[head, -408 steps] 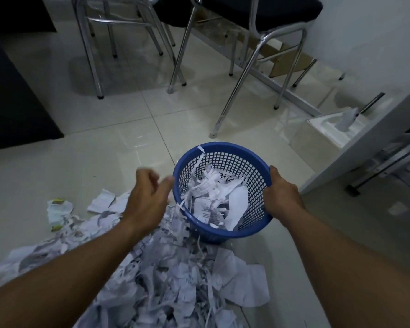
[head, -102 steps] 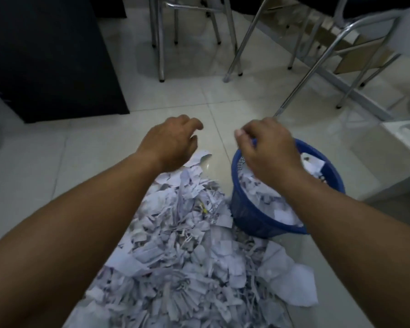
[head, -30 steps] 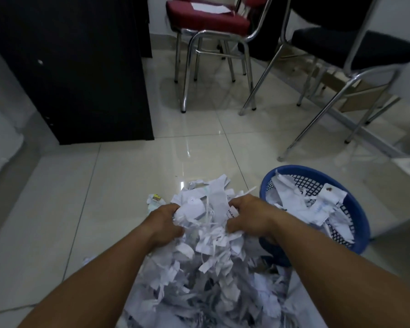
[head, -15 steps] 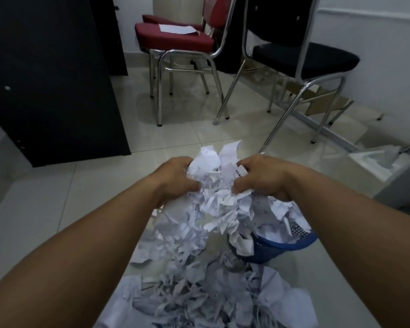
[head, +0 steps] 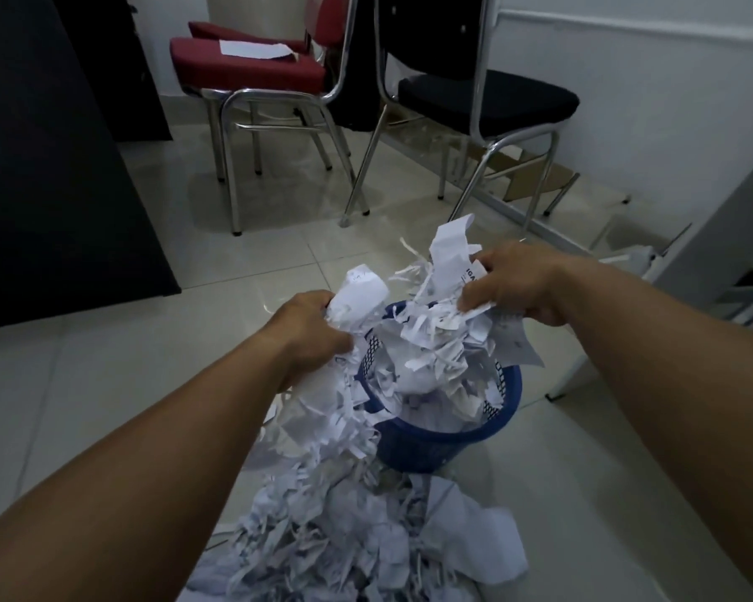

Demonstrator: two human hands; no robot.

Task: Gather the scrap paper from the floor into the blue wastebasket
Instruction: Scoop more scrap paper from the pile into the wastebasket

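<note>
A big bundle of white scrap paper point(head: 427, 323) hangs between my hands, directly over the blue wastebasket point(head: 444, 445). My left hand point(head: 311, 330) grips the bundle's left side at the basket's left rim. My right hand point(head: 514, 284) grips the right side, above the basket's far edge. Shreds trail down from the bundle into the basket and over its left rim. The basket holds paper up to its rim. A large heap of scrap paper point(head: 357, 532) lies on the floor in front of the basket.
A red chair point(head: 253, 76) with a sheet on its seat and a black chair point(head: 487, 102), both on chrome legs, stand beyond the basket. A black cabinet point(head: 40, 167) fills the left side. A white wall and grey furniture point(head: 713, 236) close the right.
Both hands have carried the paper bundle to the right and a little further away, from beside the basket to over its opening. Some shreds now fall into the basket.
</note>
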